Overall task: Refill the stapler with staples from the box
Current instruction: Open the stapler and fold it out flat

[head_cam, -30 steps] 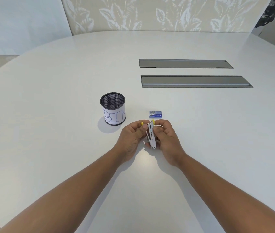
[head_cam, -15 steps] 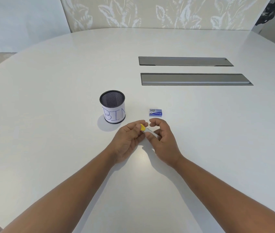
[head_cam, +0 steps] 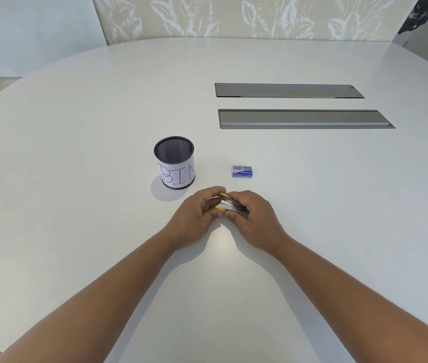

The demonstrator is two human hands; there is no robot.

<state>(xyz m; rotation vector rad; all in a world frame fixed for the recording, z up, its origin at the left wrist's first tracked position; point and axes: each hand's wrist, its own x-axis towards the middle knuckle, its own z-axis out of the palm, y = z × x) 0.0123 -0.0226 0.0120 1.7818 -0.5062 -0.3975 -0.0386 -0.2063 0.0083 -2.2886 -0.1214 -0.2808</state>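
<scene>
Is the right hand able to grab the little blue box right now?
Probably not right away. The right hand and left hand are both busy holding the stapler. Nothing sits between them and the blue box just beyond, so once the right hand lets go, the way looks free.

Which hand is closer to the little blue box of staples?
The right hand. It sits just below the staple box, almost under it. The left hand is further off, down and to the left, nearer the BIN cup. Both hands hold the stapler.
</scene>
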